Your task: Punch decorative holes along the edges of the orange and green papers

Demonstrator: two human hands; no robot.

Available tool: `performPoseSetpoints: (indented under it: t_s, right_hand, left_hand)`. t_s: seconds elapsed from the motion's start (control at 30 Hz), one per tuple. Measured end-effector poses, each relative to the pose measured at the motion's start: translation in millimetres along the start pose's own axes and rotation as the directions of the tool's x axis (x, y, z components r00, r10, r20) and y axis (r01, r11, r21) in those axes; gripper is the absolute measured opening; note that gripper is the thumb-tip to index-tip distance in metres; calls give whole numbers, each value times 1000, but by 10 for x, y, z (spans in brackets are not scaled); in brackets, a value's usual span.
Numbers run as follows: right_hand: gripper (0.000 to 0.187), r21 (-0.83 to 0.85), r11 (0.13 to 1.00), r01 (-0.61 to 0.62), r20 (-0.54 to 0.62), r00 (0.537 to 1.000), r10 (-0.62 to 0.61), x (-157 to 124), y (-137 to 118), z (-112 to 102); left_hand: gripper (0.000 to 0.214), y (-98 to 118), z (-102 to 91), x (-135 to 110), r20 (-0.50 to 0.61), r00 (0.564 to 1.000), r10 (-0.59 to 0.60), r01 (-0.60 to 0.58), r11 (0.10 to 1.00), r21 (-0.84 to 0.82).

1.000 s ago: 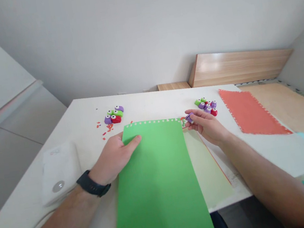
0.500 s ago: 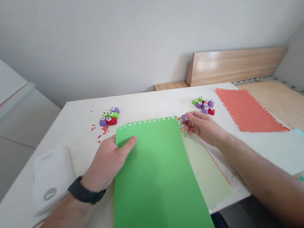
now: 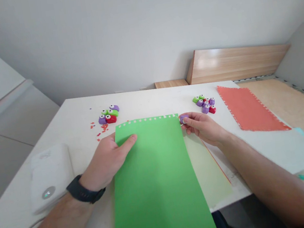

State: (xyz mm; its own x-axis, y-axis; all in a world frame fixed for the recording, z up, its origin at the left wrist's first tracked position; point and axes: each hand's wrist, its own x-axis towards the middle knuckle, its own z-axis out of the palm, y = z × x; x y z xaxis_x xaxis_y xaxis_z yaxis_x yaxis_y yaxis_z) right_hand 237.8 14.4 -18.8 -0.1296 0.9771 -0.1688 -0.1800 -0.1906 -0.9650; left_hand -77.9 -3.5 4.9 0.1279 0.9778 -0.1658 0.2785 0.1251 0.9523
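Observation:
A bright green paper sheet [image 3: 156, 189] lies on the table, with a row of small punched notches along its far edge. My left hand [image 3: 107, 160] grips its left edge, thumb on top. My right hand [image 3: 202, 127] pinches a small purple craft punch [image 3: 184, 118] at the sheet's far right corner, and the fingers hide most of the punch. A pale green sheet [image 3: 207, 170] lies partly under the green one. Whether the corner sits inside the punch is hidden.
Two clusters of colourful craft punches [image 3: 109, 114] [image 3: 204, 103] stand on the white table [image 3: 149, 99], with red paper bits [image 3: 103, 128] by the left cluster. A notched salmon sheet [image 3: 250, 109] lies right. A white pouch [image 3: 50, 178] lies left.
My right hand has moved left, bringing the purple punch onto the green sheet's far right corner. My left hand stays on the sheet, and the view has shifted slightly.

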Motion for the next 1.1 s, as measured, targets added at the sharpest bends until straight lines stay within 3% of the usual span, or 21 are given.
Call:
performPoseSetpoints:
  t_s: [0.97,1.1]
  right_hand:
    - [40,-37,999,-18,51,999,20,-31,9,18]
    - [40,-88,996,-8,103,995,17,-38,26,-1]
  left_hand:
    - [51,18,5,-14,3,1000,-3,3,999,48]
    - [52,24,11,-17,13,1000,-11,11,1000,23]
